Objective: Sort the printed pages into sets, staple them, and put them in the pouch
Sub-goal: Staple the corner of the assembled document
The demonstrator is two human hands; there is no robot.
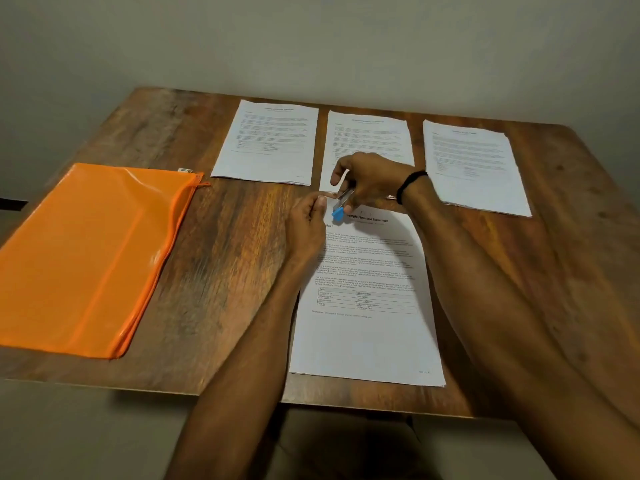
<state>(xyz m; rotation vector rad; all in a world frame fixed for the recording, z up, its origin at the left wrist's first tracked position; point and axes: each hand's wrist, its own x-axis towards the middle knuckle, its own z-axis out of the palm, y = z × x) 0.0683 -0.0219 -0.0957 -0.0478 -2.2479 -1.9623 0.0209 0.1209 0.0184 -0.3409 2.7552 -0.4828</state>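
Note:
A set of printed pages (367, 327), headed as a financial statement, lies near the front edge of the wooden table (221, 258). My left hand (306, 223) pinches its top left corner. My right hand (367, 176) grips a small stapler (341, 206) with a blue end, held at that same corner. Three more sets of pages lie in a row at the back: left (266, 143), middle (367, 136), partly hidden by my right hand, and right (474, 164). An orange zip pouch (86, 258) lies flat at the left.
A grey wall rises just behind the table. Bare wood shows between the pouch and the front set of pages, and at the far right. A black band circles my right wrist (410, 185).

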